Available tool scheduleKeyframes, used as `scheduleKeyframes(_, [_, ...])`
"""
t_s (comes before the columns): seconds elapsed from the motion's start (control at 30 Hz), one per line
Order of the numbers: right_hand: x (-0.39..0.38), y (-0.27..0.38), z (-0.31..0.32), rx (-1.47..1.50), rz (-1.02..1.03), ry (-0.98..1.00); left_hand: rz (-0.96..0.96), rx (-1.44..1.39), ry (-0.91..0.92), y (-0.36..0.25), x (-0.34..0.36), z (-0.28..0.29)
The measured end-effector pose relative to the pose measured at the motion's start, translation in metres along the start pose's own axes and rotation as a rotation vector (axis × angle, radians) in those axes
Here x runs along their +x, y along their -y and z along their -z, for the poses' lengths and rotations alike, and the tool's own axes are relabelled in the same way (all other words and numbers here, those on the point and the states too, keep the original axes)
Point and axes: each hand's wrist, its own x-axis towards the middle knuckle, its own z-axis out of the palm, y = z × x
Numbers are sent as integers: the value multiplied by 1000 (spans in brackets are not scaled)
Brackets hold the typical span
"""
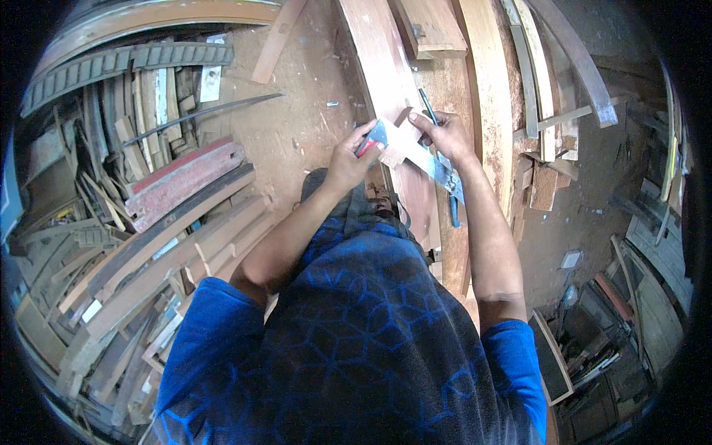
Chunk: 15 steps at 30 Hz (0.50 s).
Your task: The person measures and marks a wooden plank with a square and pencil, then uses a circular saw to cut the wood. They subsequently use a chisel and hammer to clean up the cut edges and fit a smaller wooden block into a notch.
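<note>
My left hand [356, 156] is closed on the red-marked end of a flat metal tool [445, 176], which lies angled across a long pale board [365, 52]. A small wooden piece [397, 153] is at the tool, between my hands. My right hand [445, 141] grips a thin dark pencil-like stick [424, 100], its thumb by a small brown strip [403, 116]. A blue-and-dark elongated object [454, 211] shows below the right hand, partly hidden by the metal tool.
Stacked offcuts and planks [148, 119] crowd the left side, with a red-edged beam [185, 183] among them. More boards [482, 59] run alongside at the right, beside a brown floor [564, 222]. Timber and panels [645, 282] lean at the far right.
</note>
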Motion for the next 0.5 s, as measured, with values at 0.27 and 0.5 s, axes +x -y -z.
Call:
scheduleKeyframes(0.27, [5, -9, -5, 57, 21, -4, -11, -65, 7, 11, 1, 3])
scheduleKeyframes(0.5, [9, -15, -5, 23, 38, -23, 14, -87, 16, 9, 1, 4])
